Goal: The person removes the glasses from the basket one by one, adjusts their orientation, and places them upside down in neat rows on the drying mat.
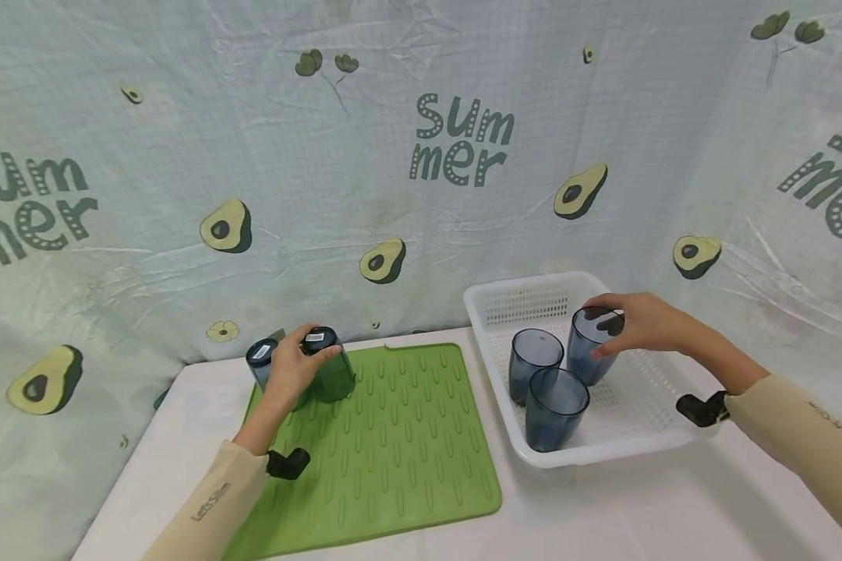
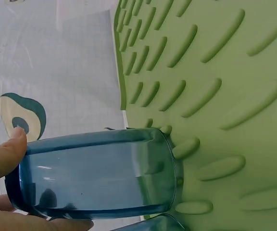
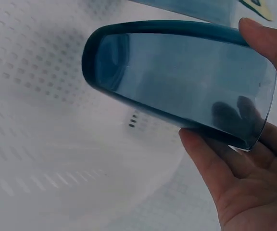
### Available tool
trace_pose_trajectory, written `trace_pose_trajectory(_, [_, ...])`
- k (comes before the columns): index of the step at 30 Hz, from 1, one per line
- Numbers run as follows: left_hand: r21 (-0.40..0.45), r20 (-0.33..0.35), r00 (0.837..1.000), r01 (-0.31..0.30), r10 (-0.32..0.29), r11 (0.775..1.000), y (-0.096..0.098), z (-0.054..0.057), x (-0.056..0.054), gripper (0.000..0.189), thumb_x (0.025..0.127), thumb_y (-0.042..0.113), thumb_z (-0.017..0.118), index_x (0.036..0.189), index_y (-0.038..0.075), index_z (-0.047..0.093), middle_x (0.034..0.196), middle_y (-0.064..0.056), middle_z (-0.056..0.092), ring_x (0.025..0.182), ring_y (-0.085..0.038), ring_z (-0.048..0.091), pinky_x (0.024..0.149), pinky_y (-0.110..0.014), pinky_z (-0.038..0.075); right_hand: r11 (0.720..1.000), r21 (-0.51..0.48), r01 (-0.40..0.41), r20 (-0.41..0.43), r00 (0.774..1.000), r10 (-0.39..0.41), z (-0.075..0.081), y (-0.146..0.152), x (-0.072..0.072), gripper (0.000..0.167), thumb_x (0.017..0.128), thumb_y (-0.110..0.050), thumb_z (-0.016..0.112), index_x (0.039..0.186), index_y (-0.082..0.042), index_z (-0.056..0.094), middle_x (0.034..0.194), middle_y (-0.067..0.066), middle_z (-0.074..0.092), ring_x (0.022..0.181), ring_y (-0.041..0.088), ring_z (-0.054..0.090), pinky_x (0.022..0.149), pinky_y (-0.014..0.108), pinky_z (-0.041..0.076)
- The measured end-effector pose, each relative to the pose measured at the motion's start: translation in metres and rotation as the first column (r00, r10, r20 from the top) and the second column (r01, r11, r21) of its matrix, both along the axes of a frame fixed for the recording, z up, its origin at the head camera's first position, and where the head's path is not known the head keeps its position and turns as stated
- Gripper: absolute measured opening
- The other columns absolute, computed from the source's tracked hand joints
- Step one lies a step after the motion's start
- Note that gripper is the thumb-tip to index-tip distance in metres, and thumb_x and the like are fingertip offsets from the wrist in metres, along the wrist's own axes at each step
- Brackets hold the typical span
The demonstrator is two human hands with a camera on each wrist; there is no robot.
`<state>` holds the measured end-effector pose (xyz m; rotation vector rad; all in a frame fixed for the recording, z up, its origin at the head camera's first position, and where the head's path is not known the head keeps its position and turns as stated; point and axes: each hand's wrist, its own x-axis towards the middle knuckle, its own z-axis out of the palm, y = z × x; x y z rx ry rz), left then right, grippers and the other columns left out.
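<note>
My left hand point(image 1: 293, 372) grips a blue tinted glass point(image 1: 335, 380) by its base end; the glass stands upside down at the mat's back left. Its rim meets the green ridged mat point(image 1: 407, 436), as the left wrist view shows. Close beside it is a second upturned glass point(image 1: 258, 360), partly behind the hand. My right hand point(image 1: 645, 321) holds another blue glass point(image 3: 177, 77) near its rim, thumb on one side and fingers on the other. That glass is upright, slightly tilted, inside the white basket point(image 1: 645, 454); whether its base touches the basket floor I cannot tell.
Two more glasses, one at the basket's left side point(image 1: 533, 362) and one nearer the front point(image 1: 554, 413), stand upright, rims up. The basket has raised perforated walls. A white tabletop point(image 1: 463, 530) lies under everything, and a printed cloth point(image 1: 309, 171) hangs behind.
</note>
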<state>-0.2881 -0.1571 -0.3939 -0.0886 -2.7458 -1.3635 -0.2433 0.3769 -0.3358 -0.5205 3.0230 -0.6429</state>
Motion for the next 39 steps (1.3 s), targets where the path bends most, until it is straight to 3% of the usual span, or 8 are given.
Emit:
trace_pose_trajectory(4, [0.006, 0.003, 1.000, 0.021, -0.022, 1.000, -0.001, 0.003, 0.000, 0.066, 0.098, 0.024, 0.072, 0.153, 0.003, 0.042, 0.153, -0.029, 0.040, 0.137, -0.047, 0.043, 0.104, -0.061, 0.045, 0.998, 0.023, 0.053, -0.028, 0.998, -0.052, 0.011, 0.001, 0.007, 0.086, 0.071, -0.048, 0.091, 0.137, -0.003, 0.060, 0.129, 0.019, 0.067, 0.105, 0.031, 0.070, 0.081, 0.047, 0.058])
trace_pose_trajectory(8, [-0.002, 0.003, 0.996, 0.085, -0.085, 0.996, -0.004, 0.006, 0.000, 0.065, 0.099, 0.021, 0.070, 0.153, 0.001, 0.042, 0.149, -0.030, 0.044, 0.124, -0.045, 0.054, 0.095, -0.056, 0.050, 0.993, 0.060, 0.102, -0.061, 0.993, -0.098, 0.021, 0.005, 0.015, 0.089, 0.071, -0.053, 0.089, 0.139, -0.003, 0.058, 0.130, 0.022, 0.066, 0.103, 0.032, 0.070, 0.079, 0.048, 0.057])
trace_pose_trajectory(11, [-0.013, 0.005, 0.990, 0.138, -0.138, 0.990, -0.007, 0.007, 0.000, 0.064, 0.099, 0.021, 0.070, 0.152, 0.000, 0.042, 0.147, -0.029, 0.046, 0.113, -0.040, 0.059, 0.089, -0.049, 0.052, 0.988, 0.072, 0.136, -0.085, 0.988, -0.130, 0.027, 0.007, 0.022, 0.089, 0.071, -0.053, 0.089, 0.139, -0.003, 0.059, 0.128, 0.023, 0.066, 0.100, 0.032, 0.070, 0.074, 0.044, 0.055])
trace_pose_trajectory(15, [-0.023, -0.006, 0.987, 0.160, -0.160, 0.987, -0.007, 0.008, -0.002, 0.065, 0.098, 0.023, 0.071, 0.153, 0.002, 0.043, 0.143, -0.027, 0.051, 0.109, -0.036, 0.060, 0.087, -0.046, 0.052, 0.982, 0.085, 0.170, -0.132, 0.979, -0.158, 0.038, 0.009, 0.031, 0.088, 0.070, -0.052, 0.090, 0.137, -0.004, 0.060, 0.118, 0.023, 0.071, 0.094, 0.029, 0.068, 0.067, 0.036, 0.051])
trace_pose_trajectory(19, [-0.031, -0.003, 0.986, 0.169, -0.169, 0.985, -0.009, 0.008, -0.003, 0.064, 0.098, 0.022, 0.072, 0.152, 0.002, 0.044, 0.144, -0.027, 0.050, 0.115, -0.039, 0.058, 0.090, -0.051, 0.052, 0.979, 0.081, 0.188, -0.168, 0.971, -0.172, 0.045, 0.007, 0.039, 0.087, 0.070, -0.050, 0.091, 0.137, -0.004, 0.060, 0.112, 0.021, 0.073, 0.089, 0.028, 0.068, 0.064, 0.035, 0.049])
trace_pose_trajectory(27, [-0.029, 0.042, 0.974, 0.225, -0.224, 0.974, -0.015, 0.004, -0.006, 0.067, 0.097, 0.025, 0.072, 0.153, 0.004, 0.042, 0.162, -0.025, 0.029, 0.138, -0.047, 0.040, 0.098, -0.058, 0.049, 0.973, 0.074, 0.217, -0.193, 0.961, -0.199, 0.059, -0.006, 0.052, 0.084, 0.071, -0.051, 0.090, 0.137, -0.007, 0.061, 0.108, 0.015, 0.072, 0.078, 0.020, 0.059, 0.061, 0.033, 0.045])
trace_pose_trajectory(29, [-0.032, 0.041, 0.971, 0.236, -0.234, 0.971, -0.014, 0.004, -0.007, 0.066, 0.097, 0.024, 0.072, 0.153, 0.004, 0.043, 0.162, -0.025, 0.028, 0.141, -0.049, 0.036, 0.100, -0.060, 0.048, 0.973, 0.076, 0.218, -0.192, 0.961, -0.200, 0.062, -0.009, 0.054, 0.084, 0.072, -0.051, 0.089, 0.138, -0.008, 0.060, 0.099, 0.011, 0.071, 0.073, 0.018, 0.055, 0.060, 0.033, 0.043])
trace_pose_trajectory(39, [-0.015, 0.055, 0.966, 0.255, -0.254, 0.967, -0.015, 0.005, -0.007, 0.068, 0.097, 0.024, 0.072, 0.154, 0.004, 0.041, 0.163, -0.025, 0.026, 0.143, -0.051, 0.031, 0.103, -0.063, 0.045, 0.976, 0.077, 0.202, -0.230, 0.956, -0.180, 0.068, -0.019, 0.057, 0.081, 0.071, -0.051, 0.090, 0.135, -0.009, 0.063, 0.087, 0.003, 0.073, 0.068, 0.016, 0.053, 0.057, 0.031, 0.042])
